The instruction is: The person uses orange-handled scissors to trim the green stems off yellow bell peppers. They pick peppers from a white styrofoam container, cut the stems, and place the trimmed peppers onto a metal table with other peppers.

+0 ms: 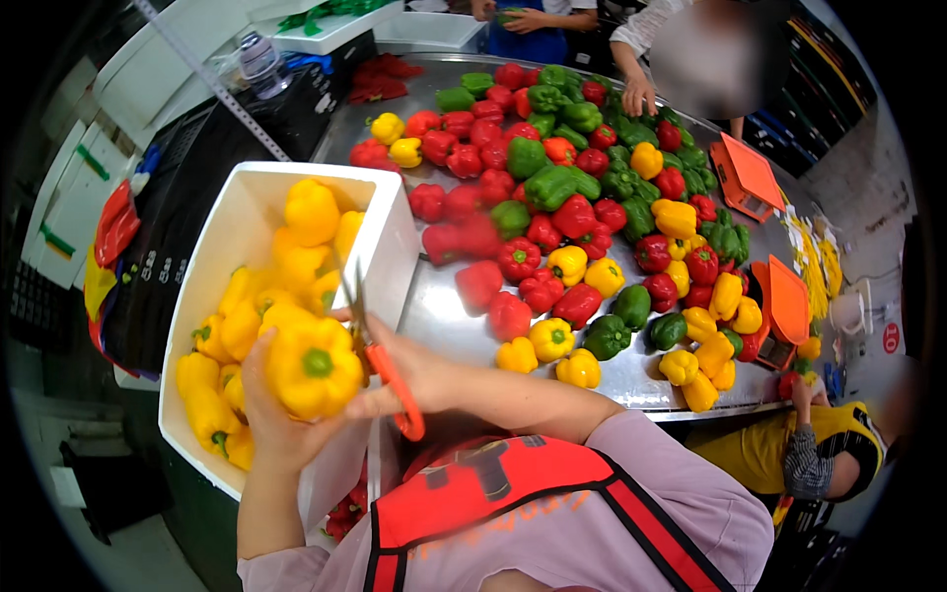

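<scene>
My left hand (285, 425) grips a large yellow bell pepper (307, 366), its green stem end turned up towards me. In my right hand (414, 374) is a pair of scissors with orange handles (396, 392); the blades point up and away, beside the pepper. The fingertips of my right hand are partly hidden behind the scissors and the pepper. Just beneath both hands stands a white foam box (403, 244) that holds several yellow bell peppers (311, 211).
A metal table (444, 303) carries many red, green and yellow peppers. Two orange scales (747, 177) (786, 300) stand along its right side. A person's hand (640, 92) reaches among green peppers at the far side. Black crates (222, 140) and a bottle (263, 66) are on the left.
</scene>
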Tool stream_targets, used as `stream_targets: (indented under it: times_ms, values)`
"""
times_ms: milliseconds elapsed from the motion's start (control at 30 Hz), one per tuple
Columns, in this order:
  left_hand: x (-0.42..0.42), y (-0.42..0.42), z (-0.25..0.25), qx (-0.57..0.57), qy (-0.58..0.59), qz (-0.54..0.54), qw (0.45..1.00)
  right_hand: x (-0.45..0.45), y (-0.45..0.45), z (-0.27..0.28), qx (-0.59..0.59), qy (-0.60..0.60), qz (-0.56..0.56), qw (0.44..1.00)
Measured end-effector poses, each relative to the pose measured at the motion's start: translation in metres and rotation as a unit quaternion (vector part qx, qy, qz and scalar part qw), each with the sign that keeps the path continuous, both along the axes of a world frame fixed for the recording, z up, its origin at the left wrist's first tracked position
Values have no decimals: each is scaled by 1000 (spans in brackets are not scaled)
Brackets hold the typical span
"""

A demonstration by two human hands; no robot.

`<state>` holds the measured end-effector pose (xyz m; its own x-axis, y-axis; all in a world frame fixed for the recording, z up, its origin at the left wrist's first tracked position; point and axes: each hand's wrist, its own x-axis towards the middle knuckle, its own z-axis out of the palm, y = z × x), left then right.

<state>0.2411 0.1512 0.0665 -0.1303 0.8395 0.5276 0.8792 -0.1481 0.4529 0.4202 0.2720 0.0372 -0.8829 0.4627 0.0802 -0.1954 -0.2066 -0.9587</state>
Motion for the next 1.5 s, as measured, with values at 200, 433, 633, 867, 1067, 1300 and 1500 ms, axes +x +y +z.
stream_targets:
  times_ms: [200,433,633,867,1067,1300,1500]
  values:
    - [11,11,-15,-33,-76,-180,980,10,-15,-40,-164,128,-73,975]
    - [4,10,-14,-78,-236,-74,966,126,43,-83,-326,192,-229,897]
    - [-23,22,-16,-42,-362,57,930,255,110,-118,-227,146,-604,750]
    - [-62,33,-28,-22,-362,132,923,289,142,-146,-62,70,-801,591]
    - [-58,37,-32,-260,-137,176,939,198,107,-119,105,59,-710,694]
    - [-41,42,-43,-284,-27,202,937,108,70,-105,184,37,-515,836]
    - [-50,42,-30,-239,-206,174,933,58,33,-80,168,66,-337,924]
